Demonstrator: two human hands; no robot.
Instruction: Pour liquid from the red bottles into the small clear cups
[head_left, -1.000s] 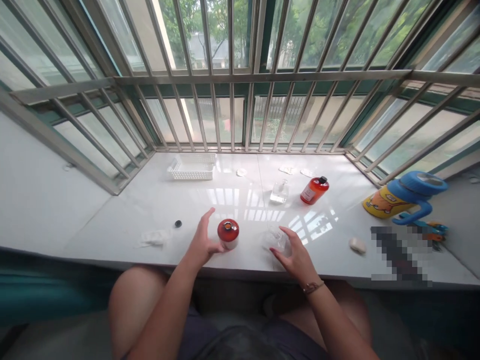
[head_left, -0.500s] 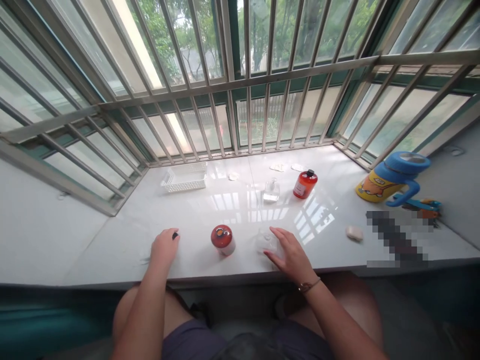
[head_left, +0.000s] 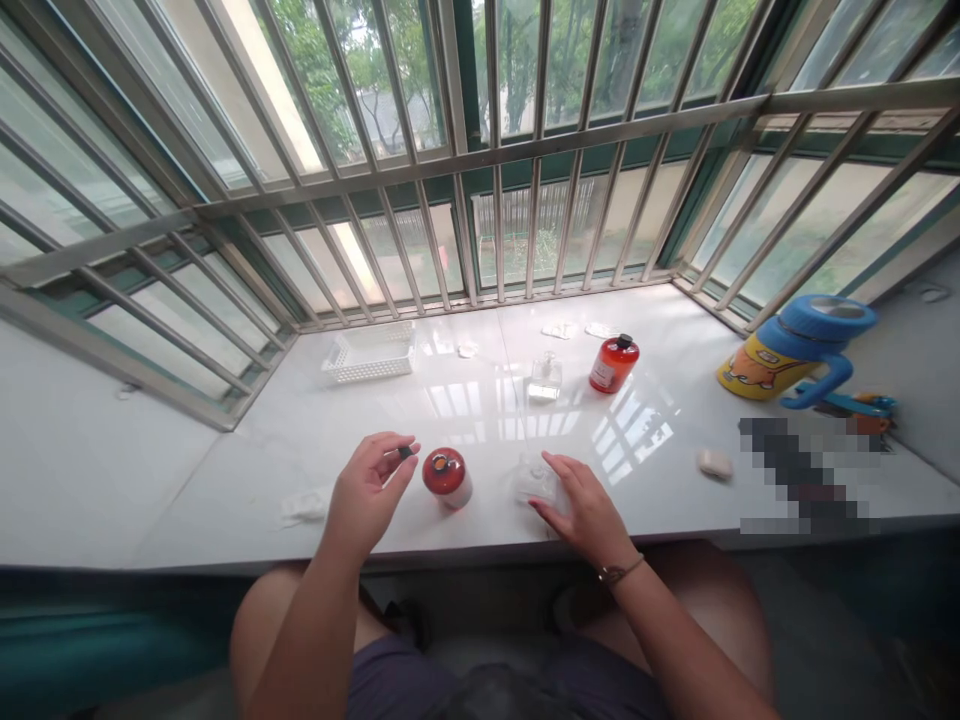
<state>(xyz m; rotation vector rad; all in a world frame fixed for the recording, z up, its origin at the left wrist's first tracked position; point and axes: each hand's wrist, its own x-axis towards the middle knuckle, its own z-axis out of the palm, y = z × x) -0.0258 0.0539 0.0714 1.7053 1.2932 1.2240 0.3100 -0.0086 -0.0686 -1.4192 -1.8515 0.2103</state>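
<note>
My left hand (head_left: 367, 490) pinches a small black bottle cap (head_left: 406, 452) between thumb and fingers. Just right of that cap stands an uncapped red bottle (head_left: 446, 475) with a pale label, its round mouth facing up. My right hand (head_left: 581, 505) curves around the right side of a clear bottle (head_left: 532, 480), thumb near and fingers far; the palm hides part of it. Farther back are another clear bottle (head_left: 545, 380), upright, and a second red bottle (head_left: 613, 365) with its black cap on.
A white perforated basket (head_left: 369, 355) sits at the back left. At the right stand a yellow-and-blue jug (head_left: 787, 350) and a small pale block (head_left: 715, 464). Crumpled white wrapping (head_left: 301, 507) lies by my left forearm. Barred windows (head_left: 480, 150) border the white counter (head_left: 480, 415).
My left hand has moved right and slightly away from me, carrying the black cap close to the uncapped red bottle. The white wrapping now shows. My right hand stays at the clear bottle.
</note>
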